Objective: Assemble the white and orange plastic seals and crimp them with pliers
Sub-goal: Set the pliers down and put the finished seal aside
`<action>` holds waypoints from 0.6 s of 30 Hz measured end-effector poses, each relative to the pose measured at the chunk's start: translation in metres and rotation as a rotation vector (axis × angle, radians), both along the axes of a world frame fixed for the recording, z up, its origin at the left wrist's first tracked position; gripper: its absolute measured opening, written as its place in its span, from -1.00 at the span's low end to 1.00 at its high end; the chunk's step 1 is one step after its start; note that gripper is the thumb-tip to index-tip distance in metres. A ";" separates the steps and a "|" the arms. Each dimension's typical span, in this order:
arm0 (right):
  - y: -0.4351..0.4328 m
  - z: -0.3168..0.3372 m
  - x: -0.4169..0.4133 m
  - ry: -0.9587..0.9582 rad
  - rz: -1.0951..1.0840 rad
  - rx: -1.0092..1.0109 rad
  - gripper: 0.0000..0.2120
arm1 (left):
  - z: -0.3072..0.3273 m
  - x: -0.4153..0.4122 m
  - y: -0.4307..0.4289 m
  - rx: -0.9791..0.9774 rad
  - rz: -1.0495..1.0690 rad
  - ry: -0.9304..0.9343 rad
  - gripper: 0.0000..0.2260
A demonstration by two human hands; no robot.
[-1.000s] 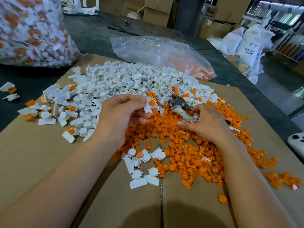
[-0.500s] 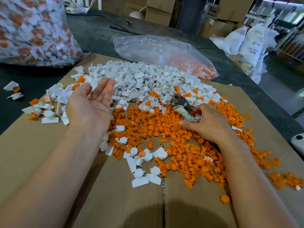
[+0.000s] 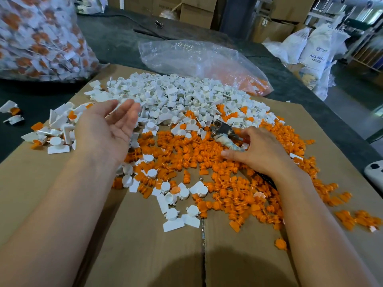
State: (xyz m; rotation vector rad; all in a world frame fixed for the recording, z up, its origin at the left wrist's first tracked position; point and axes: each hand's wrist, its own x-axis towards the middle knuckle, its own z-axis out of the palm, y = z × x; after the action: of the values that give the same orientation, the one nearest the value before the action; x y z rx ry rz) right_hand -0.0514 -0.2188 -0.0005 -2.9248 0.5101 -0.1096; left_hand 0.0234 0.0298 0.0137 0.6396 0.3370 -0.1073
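A: Where are the parts?
B: Heap of white seal bodies [image 3: 182, 94] on the far side of the cardboard [image 3: 145, 245], orange inserts [image 3: 207, 154] spread nearer, touching it. The pliers [image 3: 224, 131] lie where the two piles meet.
A: Hands?
B: My left hand [image 3: 107, 129] is palm-up, fingers loose, empty, just beside the assembled seals [image 3: 60, 129]. My right hand [image 3: 259, 154] is wrapped round the taped pliers handle.
A: Step?
B: Between units, I'd say. Next I need one white and one orange, mate them, then crimp.
A: Any text?
B: Sack [image 3: 317, 56] beyond the counter [image 3: 116, 44] reads "ABS RES"; the rest is cut off.
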 end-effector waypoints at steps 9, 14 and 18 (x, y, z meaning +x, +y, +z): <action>0.001 0.007 -0.002 -0.057 0.008 0.027 -0.26 | -0.004 -0.027 -0.018 1.008 -0.660 -0.647 -0.86; 0.015 0.022 -0.010 -0.353 0.169 0.319 -0.82 | -0.011 -0.035 -0.027 1.281 -0.889 -0.900 -0.86; 0.038 0.031 -0.020 -0.056 0.474 0.516 -0.89 | -0.012 -0.038 -0.029 1.357 -0.890 -0.973 -0.83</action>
State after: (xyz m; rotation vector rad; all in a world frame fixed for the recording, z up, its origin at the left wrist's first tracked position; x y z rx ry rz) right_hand -0.0710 -0.1810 0.0303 -2.4402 -0.1562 0.0042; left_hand -0.0141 0.0004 0.0018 2.0397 -0.9602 -0.4046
